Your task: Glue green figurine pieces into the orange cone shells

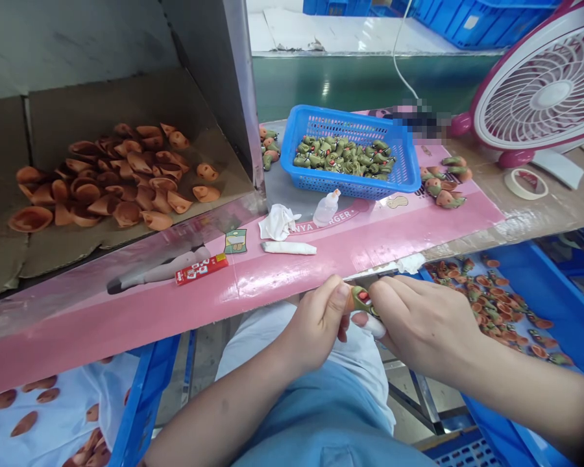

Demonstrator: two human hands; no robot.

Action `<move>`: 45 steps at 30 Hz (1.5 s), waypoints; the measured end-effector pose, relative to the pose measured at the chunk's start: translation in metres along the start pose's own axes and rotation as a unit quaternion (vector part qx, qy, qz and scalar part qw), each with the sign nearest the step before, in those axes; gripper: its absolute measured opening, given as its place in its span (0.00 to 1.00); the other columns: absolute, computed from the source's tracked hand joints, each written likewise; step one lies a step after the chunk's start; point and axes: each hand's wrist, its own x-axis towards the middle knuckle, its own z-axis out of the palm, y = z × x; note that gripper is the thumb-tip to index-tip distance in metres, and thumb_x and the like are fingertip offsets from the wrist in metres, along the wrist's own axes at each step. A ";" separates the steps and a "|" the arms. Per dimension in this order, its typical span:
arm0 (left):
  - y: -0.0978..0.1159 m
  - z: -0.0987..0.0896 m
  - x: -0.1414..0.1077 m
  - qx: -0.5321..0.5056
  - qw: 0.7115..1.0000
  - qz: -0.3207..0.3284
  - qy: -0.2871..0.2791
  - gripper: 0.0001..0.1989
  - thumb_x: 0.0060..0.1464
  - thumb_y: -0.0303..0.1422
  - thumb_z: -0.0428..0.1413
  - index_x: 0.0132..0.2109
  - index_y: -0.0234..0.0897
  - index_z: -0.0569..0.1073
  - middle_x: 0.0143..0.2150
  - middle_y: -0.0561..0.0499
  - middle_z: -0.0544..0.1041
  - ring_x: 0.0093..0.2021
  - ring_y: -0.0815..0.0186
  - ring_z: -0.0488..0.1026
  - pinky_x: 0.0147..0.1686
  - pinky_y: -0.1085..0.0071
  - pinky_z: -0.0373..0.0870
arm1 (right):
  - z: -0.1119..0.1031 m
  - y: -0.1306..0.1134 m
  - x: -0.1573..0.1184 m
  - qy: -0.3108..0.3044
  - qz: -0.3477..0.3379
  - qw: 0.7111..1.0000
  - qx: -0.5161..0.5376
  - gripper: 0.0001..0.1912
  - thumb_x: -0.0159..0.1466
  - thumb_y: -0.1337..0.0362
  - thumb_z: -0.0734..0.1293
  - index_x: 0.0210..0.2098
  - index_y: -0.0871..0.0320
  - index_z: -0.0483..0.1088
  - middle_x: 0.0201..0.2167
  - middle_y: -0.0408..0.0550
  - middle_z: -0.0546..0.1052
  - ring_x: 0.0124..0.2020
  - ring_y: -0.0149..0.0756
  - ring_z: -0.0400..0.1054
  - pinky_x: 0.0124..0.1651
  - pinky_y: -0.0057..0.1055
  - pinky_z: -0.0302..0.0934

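A small green-and-orange figurine piece [360, 299] with a red spot is held between my two hands at the table's front edge. My left hand [316, 321] pinches its orange end between thumb and fingers. My right hand [421, 318] is closed around the green end, and a white wrapping covers one of its fingers. Beyond the hands, on the pink table cover [282, 285], stand a small clear squeeze bottle [326, 209], a crumpled tissue [278, 222] and a white rolled strip [289, 248]. A blue basket [350, 185] behind them holds many green pieces.
At left, an open-fronted box [209, 136] contains a heap of hollow terracotta pieces [126, 175]. Finished-looking green-and-orange pieces [445, 185] lie right of the basket, near a tape roll [526, 184] and a fan [545, 91]. Blue crates [148, 395] flank my lap; the right crate [555, 285] holds assembled pieces.
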 end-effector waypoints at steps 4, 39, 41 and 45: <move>0.001 -0.001 0.002 0.012 1.000 0.008 0.027 0.17 0.58 0.45 0.36 0.29 0.38 0.56 0.22 0.57 0.61 0.22 0.72 0.62 0.24 0.74 0.59 | -0.001 0.002 0.003 0.012 0.006 1.000 -0.019 0.10 0.59 0.66 0.53 0.20 0.56 0.53 0.15 0.42 0.59 0.20 0.33 0.52 0.25 0.29 0.40; -0.009 -0.018 0.006 -0.188 0.970 -0.010 0.155 0.11 0.46 0.32 0.58 0.33 0.32 0.63 0.28 0.50 0.74 0.25 0.71 0.71 0.26 0.74 0.71 | 0.042 0.015 0.015 0.071 0.122 0.928 0.344 0.11 0.58 0.60 0.61 0.38 0.58 0.59 0.28 0.43 0.67 0.26 0.28 0.60 0.29 0.24 0.55; -0.011 -0.022 0.007 -0.199 0.964 -0.014 0.179 0.12 0.45 0.33 0.58 0.34 0.32 0.63 0.30 0.49 0.74 0.26 0.69 0.72 0.24 0.74 0.71 | 0.060 0.020 0.023 0.151 0.206 0.875 0.412 0.14 0.59 0.60 0.59 0.44 0.57 0.57 0.36 0.48 0.67 0.32 0.30 0.61 0.33 0.26 0.58; -0.010 -0.030 0.007 -0.224 0.953 -0.005 0.206 0.12 0.46 0.32 0.57 0.36 0.33 0.63 0.32 0.50 0.73 0.30 0.68 0.72 0.23 0.76 0.71 | 0.102 0.032 0.047 0.186 0.335 0.818 0.429 0.30 0.57 0.59 0.61 0.55 0.56 0.45 0.53 0.57 0.57 0.46 0.38 0.59 0.39 0.34 0.60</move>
